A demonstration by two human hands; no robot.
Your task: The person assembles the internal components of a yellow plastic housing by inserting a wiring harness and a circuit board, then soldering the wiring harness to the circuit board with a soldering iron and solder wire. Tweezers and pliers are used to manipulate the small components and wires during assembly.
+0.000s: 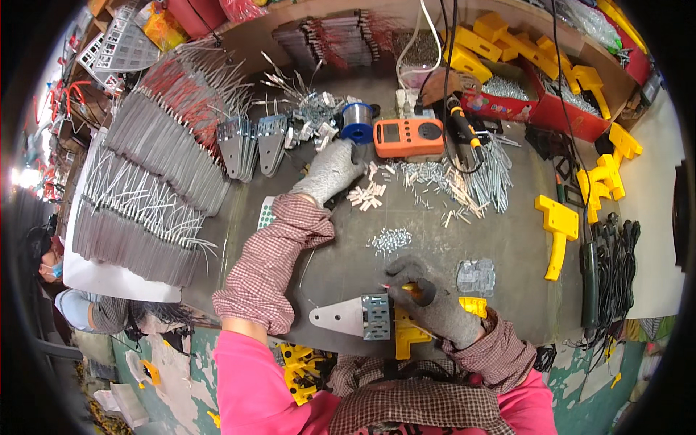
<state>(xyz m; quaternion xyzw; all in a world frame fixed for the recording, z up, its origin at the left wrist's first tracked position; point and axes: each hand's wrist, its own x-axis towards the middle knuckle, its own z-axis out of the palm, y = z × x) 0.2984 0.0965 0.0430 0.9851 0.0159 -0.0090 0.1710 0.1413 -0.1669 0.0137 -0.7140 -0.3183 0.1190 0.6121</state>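
My left hand (335, 172), in a grey glove, reaches far forward to the blue spool of wire (357, 122). Its fingertips are partly hidden, so I cannot tell what they touch. Low in the middle, my gloved right hand (444, 310) is closed around a small yellow-and-black tool (413, 290), its kind unclear. Beside that hand lies a tapered grey metal blade (337, 317) with a perforated bracket (376, 317) at its wide end. A yellow plastic handle (406, 339) lies right of the bracket, partly under the right hand.
Stacked grey plates with leads (145, 156) fill the left side. An orange meter (409, 138), small screws (391, 241), long screws (493, 174) and pale pegs (367, 194) lie mid-table. Yellow handles (558, 228), red boxes (573, 109) and black cables (616, 268) stand right.
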